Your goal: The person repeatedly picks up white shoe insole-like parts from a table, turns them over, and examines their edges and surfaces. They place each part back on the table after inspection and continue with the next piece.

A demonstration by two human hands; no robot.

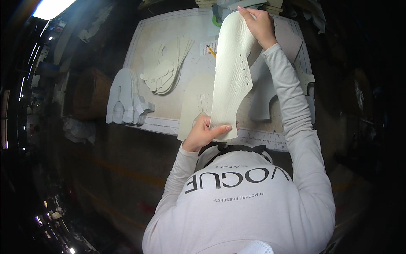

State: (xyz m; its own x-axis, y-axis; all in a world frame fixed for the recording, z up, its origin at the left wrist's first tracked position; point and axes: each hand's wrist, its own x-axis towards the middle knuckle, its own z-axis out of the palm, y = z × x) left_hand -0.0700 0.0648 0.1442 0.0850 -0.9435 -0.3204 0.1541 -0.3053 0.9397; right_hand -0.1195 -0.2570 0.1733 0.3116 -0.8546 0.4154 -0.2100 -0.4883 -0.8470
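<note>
A long cream leather shoe-upper piece (230, 63) with a creased surface and a row of small punched holes is stretched out above the table. My left hand (206, 134) grips its near end, thumb on top and fingers underneath. At the far end my right hand (259, 26) pinches the rounded edge between thumb and fingers. Beneath the near end lies another flat cream piece (188, 116) with punched holes, partly hidden by the held piece and my left hand. A grey curved piece (261, 99) rests on the table below my right forearm.
On the worktable (139, 46), a fanned stack of cream cut pieces (163, 70) lies at the left. A pile of pale grey pieces (122, 97) stands at the left front corner. A yellow pencil (211, 51) lies near a small printed card. A green-edged object (216, 19) sits at the back.
</note>
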